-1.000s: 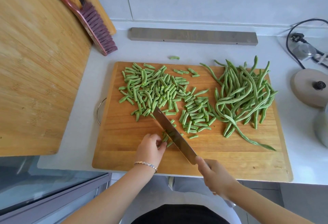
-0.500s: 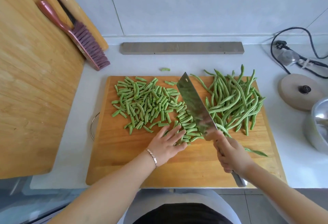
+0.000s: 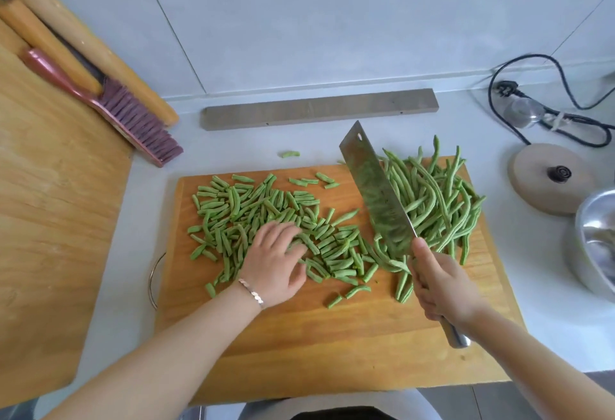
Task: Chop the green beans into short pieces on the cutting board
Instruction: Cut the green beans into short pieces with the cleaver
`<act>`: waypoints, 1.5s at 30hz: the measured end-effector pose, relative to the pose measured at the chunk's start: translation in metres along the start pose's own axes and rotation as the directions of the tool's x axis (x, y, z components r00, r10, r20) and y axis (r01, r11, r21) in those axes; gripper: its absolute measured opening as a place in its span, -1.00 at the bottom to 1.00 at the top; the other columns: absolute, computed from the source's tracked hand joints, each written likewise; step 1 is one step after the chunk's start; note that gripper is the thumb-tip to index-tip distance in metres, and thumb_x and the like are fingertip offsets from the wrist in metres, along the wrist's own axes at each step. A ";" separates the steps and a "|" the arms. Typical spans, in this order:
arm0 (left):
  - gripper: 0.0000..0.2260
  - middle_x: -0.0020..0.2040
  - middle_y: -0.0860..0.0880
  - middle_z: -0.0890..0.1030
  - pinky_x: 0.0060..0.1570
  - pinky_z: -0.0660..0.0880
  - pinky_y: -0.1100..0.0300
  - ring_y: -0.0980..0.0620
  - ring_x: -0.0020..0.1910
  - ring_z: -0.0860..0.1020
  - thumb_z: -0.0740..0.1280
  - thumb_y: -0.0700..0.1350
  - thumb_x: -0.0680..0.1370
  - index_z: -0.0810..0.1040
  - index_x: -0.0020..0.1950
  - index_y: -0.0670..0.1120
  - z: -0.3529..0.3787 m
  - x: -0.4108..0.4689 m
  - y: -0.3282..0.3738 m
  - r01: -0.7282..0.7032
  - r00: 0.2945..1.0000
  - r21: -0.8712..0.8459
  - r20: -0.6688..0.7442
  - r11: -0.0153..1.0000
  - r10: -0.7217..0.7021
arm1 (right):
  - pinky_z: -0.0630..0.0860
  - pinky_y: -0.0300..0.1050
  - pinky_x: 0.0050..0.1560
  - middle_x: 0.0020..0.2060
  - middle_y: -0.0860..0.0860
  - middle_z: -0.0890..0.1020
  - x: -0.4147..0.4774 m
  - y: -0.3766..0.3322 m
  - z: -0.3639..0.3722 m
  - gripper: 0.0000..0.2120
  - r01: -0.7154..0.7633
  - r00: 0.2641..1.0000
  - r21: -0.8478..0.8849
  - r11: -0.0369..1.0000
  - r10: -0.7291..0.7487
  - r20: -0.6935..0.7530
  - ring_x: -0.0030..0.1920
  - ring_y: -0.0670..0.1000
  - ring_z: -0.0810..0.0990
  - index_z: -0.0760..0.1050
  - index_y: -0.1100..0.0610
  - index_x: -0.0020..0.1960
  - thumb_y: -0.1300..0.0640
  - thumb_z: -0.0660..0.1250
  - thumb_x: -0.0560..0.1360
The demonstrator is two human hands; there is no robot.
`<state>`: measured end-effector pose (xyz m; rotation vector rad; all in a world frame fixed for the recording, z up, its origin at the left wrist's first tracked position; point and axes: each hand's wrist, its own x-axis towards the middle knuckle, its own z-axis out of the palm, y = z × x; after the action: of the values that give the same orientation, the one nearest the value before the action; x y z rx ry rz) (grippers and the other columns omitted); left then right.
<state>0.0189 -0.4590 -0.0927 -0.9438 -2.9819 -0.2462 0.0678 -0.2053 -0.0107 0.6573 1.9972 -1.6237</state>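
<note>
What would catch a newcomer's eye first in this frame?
The broad cleaver, gripped by the right hand, tilts between the two bean heaps on the cutting board. Left of it the left hand rests open on the chopped pieces; right of it the whole green beans lie uncut.

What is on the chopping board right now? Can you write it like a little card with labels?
Board: wooden cutting board on a pale counter
Cut pieces: heap of short bean pieces, left half of board
Whole beans: long green beans, right half, uncut
Left hand: left hand flat on the cut pieces, fingers straight
Right hand: right hand grips the cleaver, blade at the whole beans' left edge
Stray: one piece on the counter behind the board
</note>
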 end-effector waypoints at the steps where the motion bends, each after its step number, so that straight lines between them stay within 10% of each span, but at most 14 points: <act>1: -0.66 0.13 -0.12 0.59 0.30 0.28 -0.19 -0.11 0.19 0.50 0.16 0.10 0.41 0.63 -0.08 -0.06 0.000 0.010 0.011 -0.045 0.999 0.025 0.031 0.999 0.044 | 0.08 -0.18 -0.48 -0.58 0.01 0.17 0.003 -0.001 -0.002 -0.50 0.001 1.000 0.000 1.000 -0.001 -0.012 -0.57 -0.04 0.09 0.18 0.15 -0.33 -0.30 0.08 0.43; 5: -0.33 0.52 -0.14 0.00 0.37 -0.29 -0.17 -0.17 0.49 -0.04 -0.03 0.31 0.50 0.09 0.47 -0.08 0.006 0.046 0.057 -0.224 0.923 0.136 0.348 0.965 0.166 | 0.07 -0.21 -0.50 -0.58 -0.01 0.16 0.010 -0.004 -0.007 -0.54 -0.014 0.999 0.053 0.998 0.017 -0.051 -0.59 -0.05 0.09 0.15 0.12 -0.34 -0.21 0.06 0.54; 8: -0.23 0.49 -0.18 -0.30 0.30 -0.46 -0.13 -0.22 0.45 -0.31 -0.01 0.32 0.52 -0.19 0.51 -0.15 0.022 0.057 0.075 -0.189 0.903 0.182 0.418 0.965 0.098 | 0.09 -0.23 -0.51 -0.58 0.00 0.16 0.012 -0.004 -0.009 -0.52 -0.014 0.998 0.075 0.997 0.019 -0.061 -0.59 -0.05 0.10 0.14 0.11 -0.37 -0.23 0.06 0.53; 16: -0.49 0.16 -0.14 0.58 0.23 0.36 -0.14 -0.09 0.23 0.51 0.42 0.15 0.30 0.60 0.12 -0.16 0.035 0.069 0.063 -0.180 0.905 0.195 0.418 0.964 0.084 | 0.13 -0.27 -0.57 -0.58 0.01 0.18 0.019 -0.004 -0.015 -0.50 -0.021 0.999 0.089 0.996 0.025 -0.045 -0.60 -0.05 0.11 0.14 0.12 -0.38 -0.29 0.07 0.45; 23: -0.60 0.47 -0.13 0.15 0.40 -0.22 -0.18 -0.14 0.49 -0.02 0.01 -0.06 0.64 0.11 0.45 -0.15 0.016 0.075 0.025 -0.111 0.924 0.350 0.382 0.930 -0.033 | 0.16 -0.29 -0.58 -0.56 0.04 0.19 0.025 -0.006 -0.018 -0.49 -0.007 0.999 0.084 0.996 0.011 -0.044 -0.59 -0.03 0.13 0.18 0.14 -0.33 -0.32 0.07 0.41; 31: -0.38 0.53 -0.11 -0.07 0.42 -0.33 -0.09 -0.09 0.49 -0.21 0.12 0.06 0.51 0.06 0.51 -0.15 0.004 0.074 0.022 0.100 0.929 0.227 0.328 0.969 -0.173 | 0.13 -0.27 -0.55 -0.56 0.03 0.19 0.027 -0.007 -0.016 -0.49 -0.019 0.999 0.095 0.995 0.023 -0.040 -0.58 -0.04 0.12 0.18 0.14 -0.33 -0.32 0.08 0.41; 36: -0.47 0.41 -0.09 0.35 0.39 0.04 -0.17 -0.07 0.42 0.27 0.28 0.13 0.45 0.38 0.36 -0.05 0.022 0.042 0.042 -0.333 0.894 0.100 0.349 0.938 0.281 | 0.13 -0.26 -0.54 -0.57 0.02 0.19 0.024 -0.007 -0.014 -0.51 -0.012 0.999 0.087 0.996 0.016 -0.045 -0.58 -0.04 0.13 0.18 0.13 -0.34 -0.28 0.07 0.47; 40: -0.66 0.12 -0.05 0.58 0.27 0.30 -0.14 -0.05 0.16 0.54 0.49 0.04 0.31 0.58 0.02 -0.02 0.031 0.040 0.050 -0.360 0.876 0.080 0.371 0.930 0.307 | 0.11 -0.26 -0.54 -0.57 0.00 0.17 0.021 -0.007 -0.010 -0.51 -0.018 0.999 0.078 0.997 0.022 -0.046 -0.58 -0.05 0.12 0.15 0.12 -0.37 -0.24 0.07 0.51; 45: -0.65 0.35 -0.14 0.33 0.41 -0.18 -0.12 -0.13 0.41 0.21 0.23 -0.26 0.54 0.31 0.31 -0.16 0.025 0.049 0.032 -0.286 0.909 0.293 0.385 0.912 0.161 | 0.12 -0.27 -0.56 -0.56 0.00 0.17 0.017 -0.004 -0.006 -0.53 -0.029 0.999 0.055 0.998 0.032 -0.039 -0.59 -0.06 0.12 0.15 0.12 -0.34 -0.23 0.06 0.54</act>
<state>-0.0020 -0.4015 -0.1106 -1.3949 -3.0126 0.4870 0.0516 -0.1990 -0.0176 0.7420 1.9672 -1.6642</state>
